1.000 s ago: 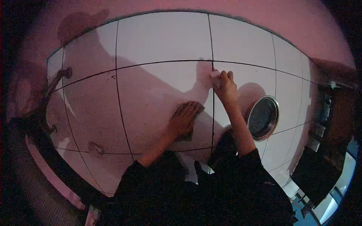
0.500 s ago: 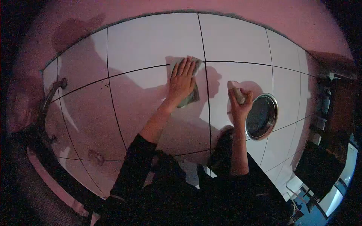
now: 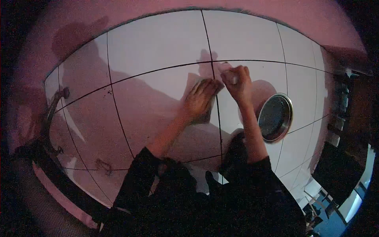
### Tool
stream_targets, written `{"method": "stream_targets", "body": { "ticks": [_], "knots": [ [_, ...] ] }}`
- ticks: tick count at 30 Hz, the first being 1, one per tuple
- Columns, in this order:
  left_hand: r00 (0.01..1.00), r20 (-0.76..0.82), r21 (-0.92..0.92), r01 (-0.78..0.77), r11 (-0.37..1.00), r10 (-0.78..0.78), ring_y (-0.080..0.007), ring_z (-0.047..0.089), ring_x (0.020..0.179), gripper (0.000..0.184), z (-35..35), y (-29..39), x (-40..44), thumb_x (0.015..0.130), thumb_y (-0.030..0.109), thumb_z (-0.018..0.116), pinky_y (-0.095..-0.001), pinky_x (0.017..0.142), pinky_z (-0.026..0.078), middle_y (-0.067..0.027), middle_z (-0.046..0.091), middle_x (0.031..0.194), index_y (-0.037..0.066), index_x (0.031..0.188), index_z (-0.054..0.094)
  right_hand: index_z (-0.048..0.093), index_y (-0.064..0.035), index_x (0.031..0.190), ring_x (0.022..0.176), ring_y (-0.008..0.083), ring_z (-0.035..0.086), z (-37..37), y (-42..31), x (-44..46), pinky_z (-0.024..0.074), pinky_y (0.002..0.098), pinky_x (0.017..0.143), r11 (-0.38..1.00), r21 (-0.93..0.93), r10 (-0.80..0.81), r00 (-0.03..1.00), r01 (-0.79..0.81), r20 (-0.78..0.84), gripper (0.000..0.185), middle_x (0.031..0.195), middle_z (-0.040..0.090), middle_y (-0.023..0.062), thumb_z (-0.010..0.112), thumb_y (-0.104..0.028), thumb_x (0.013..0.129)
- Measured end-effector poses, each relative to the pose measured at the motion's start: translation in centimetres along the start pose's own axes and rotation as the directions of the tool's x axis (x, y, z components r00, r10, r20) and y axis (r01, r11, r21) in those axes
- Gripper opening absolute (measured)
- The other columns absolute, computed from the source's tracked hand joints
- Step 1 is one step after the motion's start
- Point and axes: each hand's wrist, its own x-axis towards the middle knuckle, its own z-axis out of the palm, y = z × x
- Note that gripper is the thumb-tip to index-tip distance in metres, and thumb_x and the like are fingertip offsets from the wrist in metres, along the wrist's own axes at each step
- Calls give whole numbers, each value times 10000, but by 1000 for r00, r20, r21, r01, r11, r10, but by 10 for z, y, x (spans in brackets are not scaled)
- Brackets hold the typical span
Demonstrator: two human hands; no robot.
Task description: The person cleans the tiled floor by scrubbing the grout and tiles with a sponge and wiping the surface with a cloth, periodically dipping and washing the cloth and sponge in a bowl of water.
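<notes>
My left hand (image 3: pixel 201 99) presses down on a greyish cloth (image 3: pixel 204 118) on the white tiles (image 3: pixel 158 43), with its fingers close together. Part of the cloth shows beside and below the palm. Just to its right, my right hand (image 3: pixel 239 83) is closed around a small pale object (image 3: pixel 225 66), whose pinkish end shows past the fingers near a dark tile joint. Its exact kind is hard to make out. Right of my right forearm a round metal bowl (image 3: pixel 275 117) rests on the tiles; its inside looks dark.
A curved metal bar (image 3: pixel 50 112) is at the left. Small dark specks mark a tile at the left. A pinkish wall (image 3: pixel 189 4) borders the far edge. Dark furniture (image 3: pixel 339 162) stands at the right, with blue floor (image 3: pixel 335 221) below it.
Since half a second ago, my left hand has come nearer on the tiles and slightly right with the cloth. My right hand has moved up and left with the pale object, away from the bowl.
</notes>
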Motion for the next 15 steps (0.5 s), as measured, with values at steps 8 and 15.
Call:
{"method": "stream_targets", "body": {
  "ticks": [8, 15],
  "knots": [
    [972, 234, -159, 22, 987, 16, -302, 297, 1340, 654, 17, 38, -46, 773, 160, 544, -451, 1091, 260, -125, 267, 1482, 63, 1390, 346, 576, -80, 858, 768, 259, 600, 26, 11, 23, 511, 367, 596, 982, -68, -165, 974, 177, 154, 230, 848, 589, 72, 746, -138, 714],
    [968, 246, -128, -27, 991, 58, -254, 249, 1369, 678, 3, 48, -57, 774, 191, 554, -446, 1103, 235, -102, 231, 1503, 80, 1404, 331, 563, -81, 867, 743, 255, 621, 30, 10, 16, 523, 371, 594, 972, -105, -186, 961, 211, 205, 231, 857, 557, 70, 738, -151, 733]
  ]
}}
